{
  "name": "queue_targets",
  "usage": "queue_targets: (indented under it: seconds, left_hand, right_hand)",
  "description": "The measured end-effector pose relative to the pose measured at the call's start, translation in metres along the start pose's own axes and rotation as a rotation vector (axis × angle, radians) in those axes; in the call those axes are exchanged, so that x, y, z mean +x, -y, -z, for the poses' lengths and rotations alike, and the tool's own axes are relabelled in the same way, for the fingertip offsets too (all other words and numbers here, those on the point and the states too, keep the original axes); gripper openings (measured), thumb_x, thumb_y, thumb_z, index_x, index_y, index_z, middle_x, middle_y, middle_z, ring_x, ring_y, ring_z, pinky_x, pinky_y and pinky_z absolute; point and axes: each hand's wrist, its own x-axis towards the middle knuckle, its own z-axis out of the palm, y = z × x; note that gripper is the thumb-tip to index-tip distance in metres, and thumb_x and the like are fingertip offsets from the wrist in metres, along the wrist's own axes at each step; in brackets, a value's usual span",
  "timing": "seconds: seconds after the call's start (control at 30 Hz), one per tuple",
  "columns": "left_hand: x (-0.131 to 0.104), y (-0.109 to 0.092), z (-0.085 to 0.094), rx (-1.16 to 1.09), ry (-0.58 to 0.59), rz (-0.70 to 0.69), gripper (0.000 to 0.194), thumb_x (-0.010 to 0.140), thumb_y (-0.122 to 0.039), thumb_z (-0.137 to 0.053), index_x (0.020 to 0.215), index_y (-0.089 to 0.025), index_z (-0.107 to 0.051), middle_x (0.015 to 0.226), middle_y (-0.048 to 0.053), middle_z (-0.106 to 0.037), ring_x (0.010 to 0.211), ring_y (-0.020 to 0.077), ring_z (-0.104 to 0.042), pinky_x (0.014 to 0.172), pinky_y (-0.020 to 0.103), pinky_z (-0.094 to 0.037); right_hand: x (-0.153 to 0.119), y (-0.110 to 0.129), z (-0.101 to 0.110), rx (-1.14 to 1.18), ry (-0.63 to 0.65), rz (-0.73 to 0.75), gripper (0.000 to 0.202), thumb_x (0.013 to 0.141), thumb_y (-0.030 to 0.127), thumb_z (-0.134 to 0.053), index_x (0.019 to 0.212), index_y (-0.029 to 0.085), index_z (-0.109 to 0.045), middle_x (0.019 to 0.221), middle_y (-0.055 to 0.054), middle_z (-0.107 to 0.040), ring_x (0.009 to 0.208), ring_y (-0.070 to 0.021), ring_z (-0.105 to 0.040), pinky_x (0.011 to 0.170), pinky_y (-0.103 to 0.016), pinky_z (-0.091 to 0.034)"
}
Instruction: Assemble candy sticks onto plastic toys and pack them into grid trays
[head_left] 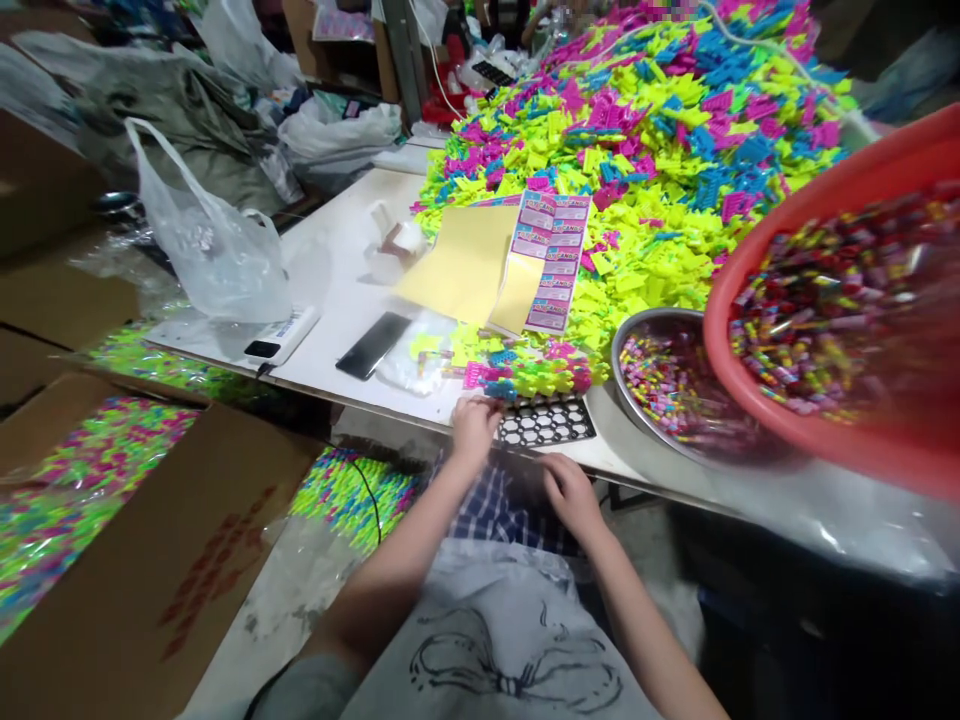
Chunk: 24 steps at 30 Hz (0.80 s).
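Observation:
My left hand is at the table's front edge, at the left end of a black tray with round holes. Its fingers are bent near the row of pink, blue and yellow plastic pieces behind the tray; whether they grip anything is too small to tell. My right hand is at the edge below the tray's right part, fingers curled, with what they hold hidden. Sheets of printed pink labels and yellow paper lie behind the row.
A big heap of coloured plastic pieces covers the back. At right stand a metal bowl and a red basin of small wrapped items. A phone, a scale and a plastic bag lie left. Below is a cardboard box.

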Motion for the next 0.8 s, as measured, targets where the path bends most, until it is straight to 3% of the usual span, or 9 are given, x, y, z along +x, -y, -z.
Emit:
queue_targets:
  seconds: [0.2,0.3,0.4,0.53,0.67,0.8]
  left_hand:
    - [-0.001,0.022,0.02,0.019,-0.11,0.102,0.033,0.082,-0.024,-0.043,0.113,-0.023,-0.055,0.101,0.008,-0.057,0.096,0.0246,-0.046,0.085,0.039,-0.036]
    - [0.016,0.027,0.024,0.095,-0.067,0.065,0.051,0.075,-0.018,-0.049,0.124,-0.03,-0.044,0.115,0.008,-0.05,0.101,0.0275,-0.042,0.084,0.041,-0.035]
    - [0.038,0.03,0.025,0.189,-0.013,0.034,0.058,0.07,-0.014,-0.052,0.126,-0.029,-0.042,0.126,0.009,-0.043,0.106,0.0298,-0.04,0.084,0.043,-0.034]
    - [0.059,0.033,0.027,0.212,0.009,0.02,0.049,0.069,-0.017,-0.054,0.117,-0.023,-0.05,0.117,0.012,-0.048,0.106,0.0316,-0.04,0.086,0.045,-0.031]
    - [0.057,0.029,0.035,0.22,0.011,0.0,0.042,0.069,-0.026,-0.058,0.11,-0.021,-0.053,0.106,0.012,-0.051,0.104,0.032,-0.041,0.087,0.046,-0.03]
    - [0.044,0.024,0.047,0.218,-0.02,0.08,0.046,0.072,-0.036,-0.057,0.114,-0.018,-0.05,0.103,0.013,-0.05,0.103,0.0338,-0.044,0.085,0.047,-0.035]
  right_hand:
    - [-0.008,-0.003,-0.003,-0.061,0.092,-0.032,0.027,0.081,0.015,-0.04,0.096,0.019,-0.062,0.095,-0.007,-0.063,0.091,-0.0186,-0.057,0.084,-0.036,-0.046]
    - [-0.007,-0.003,-0.003,-0.107,0.157,-0.023,0.028,0.081,0.015,-0.04,0.097,0.02,-0.062,0.095,-0.007,-0.064,0.091,-0.0189,-0.057,0.084,-0.036,-0.046]
    - [-0.005,0.0,-0.003,-0.126,0.206,-0.01,0.028,0.081,0.015,-0.041,0.099,0.02,-0.062,0.096,-0.006,-0.064,0.092,-0.0189,-0.058,0.084,-0.036,-0.045]
    - [-0.005,0.0,0.0,-0.135,0.205,-0.025,0.029,0.082,0.015,-0.041,0.101,0.02,-0.062,0.097,-0.006,-0.064,0.092,-0.0189,-0.058,0.084,-0.036,-0.045]
    - [-0.01,-0.003,-0.001,-0.144,0.214,-0.045,0.027,0.083,0.016,-0.042,0.099,0.02,-0.063,0.097,-0.006,-0.064,0.091,-0.0188,-0.058,0.083,-0.035,-0.045]
    - [-0.012,-0.003,-0.003,-0.138,0.222,-0.059,0.026,0.084,0.018,-0.041,0.098,0.019,-0.062,0.095,-0.006,-0.064,0.09,-0.0183,-0.058,0.082,-0.034,-0.044]
